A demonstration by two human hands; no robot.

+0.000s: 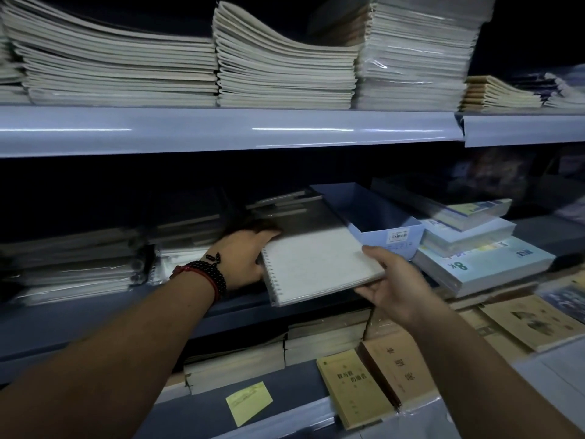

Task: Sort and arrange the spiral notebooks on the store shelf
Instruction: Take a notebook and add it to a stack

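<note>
Reaching forward, both hands (243,261) (392,280) clamp their fingers on a spiral notebook's (316,264) opposite edges.

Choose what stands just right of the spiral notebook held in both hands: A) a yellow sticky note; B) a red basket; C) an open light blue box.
C: the light blue box stands beside the spiral notebook that the left hand and right hand grip.

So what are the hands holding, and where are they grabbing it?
A white spiral notebook. The left hand grips its spiral-bound edge; the right hand pinches the opposite edge, thumb on top.
</note>
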